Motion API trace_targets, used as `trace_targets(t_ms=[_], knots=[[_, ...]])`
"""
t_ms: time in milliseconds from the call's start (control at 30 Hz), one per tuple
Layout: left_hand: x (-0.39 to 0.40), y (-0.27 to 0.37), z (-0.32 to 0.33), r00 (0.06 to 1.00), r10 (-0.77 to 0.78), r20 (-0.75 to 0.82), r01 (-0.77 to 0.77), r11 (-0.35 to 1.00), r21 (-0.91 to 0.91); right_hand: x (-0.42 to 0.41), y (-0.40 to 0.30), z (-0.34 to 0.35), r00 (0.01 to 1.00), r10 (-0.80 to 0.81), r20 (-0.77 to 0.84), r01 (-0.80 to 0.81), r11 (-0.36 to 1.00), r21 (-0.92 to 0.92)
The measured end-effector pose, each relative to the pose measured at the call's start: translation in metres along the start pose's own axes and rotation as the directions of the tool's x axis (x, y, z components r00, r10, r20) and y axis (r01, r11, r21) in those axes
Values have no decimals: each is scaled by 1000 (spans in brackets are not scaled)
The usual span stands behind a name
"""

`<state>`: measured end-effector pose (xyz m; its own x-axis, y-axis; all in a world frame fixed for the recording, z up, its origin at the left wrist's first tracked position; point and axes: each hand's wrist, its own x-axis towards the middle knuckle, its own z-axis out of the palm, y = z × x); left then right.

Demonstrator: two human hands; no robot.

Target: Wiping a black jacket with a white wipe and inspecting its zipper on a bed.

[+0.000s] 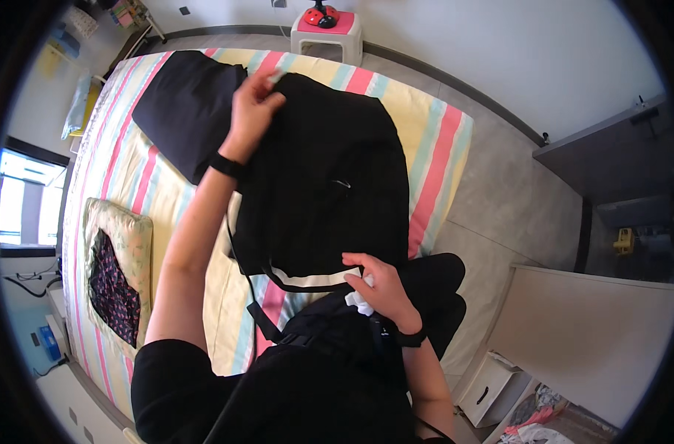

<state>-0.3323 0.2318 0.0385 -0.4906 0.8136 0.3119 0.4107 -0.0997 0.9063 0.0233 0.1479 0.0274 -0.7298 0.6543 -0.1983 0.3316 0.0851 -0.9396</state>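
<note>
A large black cloth item [326, 144], with a small white mark and a pale band at its near edge, lies on a striped bed. It could be a garment or a bag. My left hand [256, 108], slightly blurred, is over its upper left side, thumb and fingers apart. Left of that hand, a dark grey-black fabric piece [190, 111] spreads out; whether the two are joined is hidden. At the near edge of the black item is my right hand [384, 288]. Its index finger and thumb are spread, while a crumpled white piece [359, 303] is tucked beneath the palm.
The striped bed sheet [437, 166] lies beneath everything. A folded floral quilt [118, 222] with a dark patterned cloth [115, 286] lies to the left. Beyond the bed, a stool [327, 39] carries a ladybird figure [321, 18]. A pale cabinet [586, 338] stands at right.
</note>
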Motion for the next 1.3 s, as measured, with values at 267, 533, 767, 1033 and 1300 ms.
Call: trace_targets(t_ms=[267,533,767,1033,1300], knots=[[-91,-36,-50,967,-169,-189,190,976,102,-23,103,-43,866,123,-484,-226,961,-161],[-288,-86,-73,724,-685,-79,677,728,-111,-2,151,-42,877,369,-308,-384,923,15],[-272,-64,-63,759,-644,99,648,761,-18,22,128,-26,941,335,-52,-335,942,-3],[-235,26,-83,572,-530,626,760,630,-161,-22,-5,-112,907,418,-50,-285,697,658],[-275,-71,-80,639,-605,475,657,750,71,-84,102,-122,769,550,-325,-639,650,-412]])
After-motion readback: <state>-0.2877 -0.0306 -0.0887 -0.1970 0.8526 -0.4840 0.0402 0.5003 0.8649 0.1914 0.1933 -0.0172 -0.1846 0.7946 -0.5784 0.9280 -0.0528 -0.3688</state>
